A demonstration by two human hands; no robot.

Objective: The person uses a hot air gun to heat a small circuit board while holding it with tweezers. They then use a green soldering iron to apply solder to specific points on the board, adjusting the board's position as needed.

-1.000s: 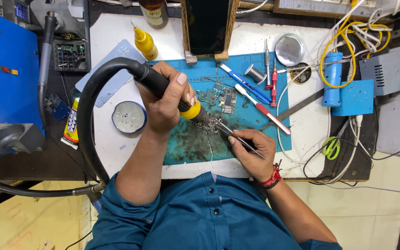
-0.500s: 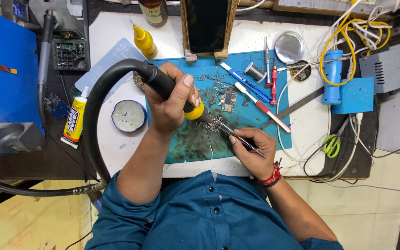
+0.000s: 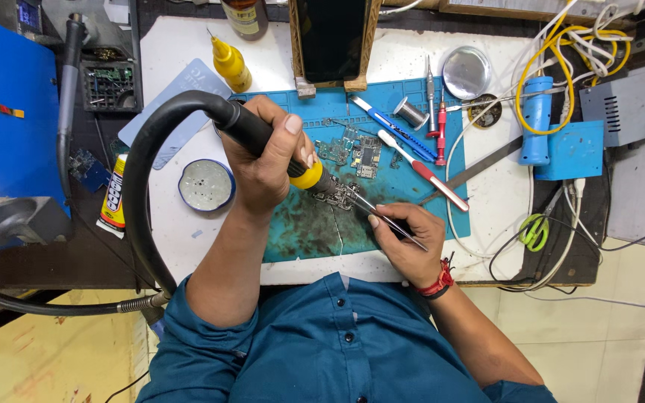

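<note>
My left hand (image 3: 266, 160) grips a black hot-air wand (image 3: 244, 127) with a yellow collar and a thick black hose (image 3: 132, 194); its nozzle points at a small circuit board (image 3: 337, 195) on the teal work mat (image 3: 300, 227). My right hand (image 3: 404, 239) holds thin metal tweezers (image 3: 390, 222) whose tips touch that board. Another circuit board (image 3: 360, 153) lies a little farther back on the mat.
On the mat lie a blue knife (image 3: 390, 125), a red-handled tool (image 3: 431, 177) and a screwdriver (image 3: 440, 134). A round tin (image 3: 204, 185), glue tube (image 3: 113, 195), yellow bottle (image 3: 231, 66), upright dark phone (image 3: 331, 37), blue machine (image 3: 1, 119) and tangled cables (image 3: 561, 52) surround it.
The left hand and wand have shifted slightly; the right hand with the tweezers stays at the board.
</note>
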